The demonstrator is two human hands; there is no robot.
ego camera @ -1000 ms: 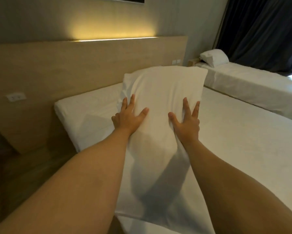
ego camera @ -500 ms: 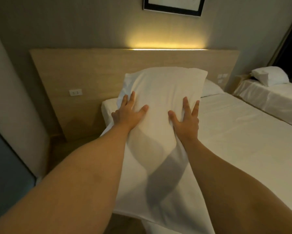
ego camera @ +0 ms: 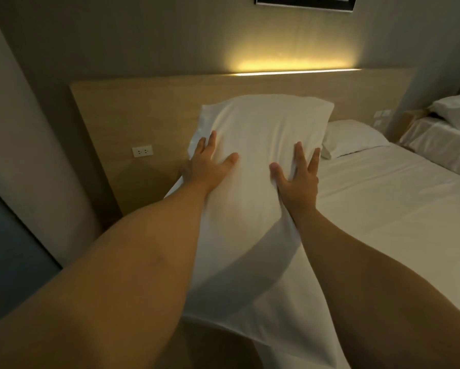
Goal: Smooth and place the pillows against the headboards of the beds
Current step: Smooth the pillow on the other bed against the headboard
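Note:
I hold a large white pillow (ego camera: 263,123) lengthwise in front of me, above the left side of the near bed (ego camera: 383,209). My left hand (ego camera: 207,166) presses its left side with fingers spread. My right hand (ego camera: 298,182) grips its right side, with fabric bunched by the thumb. The pillow's far end reaches toward the wooden headboard (ego camera: 143,107); I cannot tell if they touch. A second white pillow (ego camera: 354,138) lies flat by the headboard, just right of the held one. On the far bed (ego camera: 441,145) another pillow (ego camera: 455,109) rests at its head.
A wall socket (ego camera: 142,151) sits on the headboard to the left of the bed. A wall column (ego camera: 24,155) stands close at the left, with a narrow floor gap beside the bed. A light strip glows above the headboard, below a framed picture (ego camera: 303,1).
The view has swung left and closer to the headboard, bringing the held pillow near it. The second pillow has come into view. Both hands keep their hold on the pillow.

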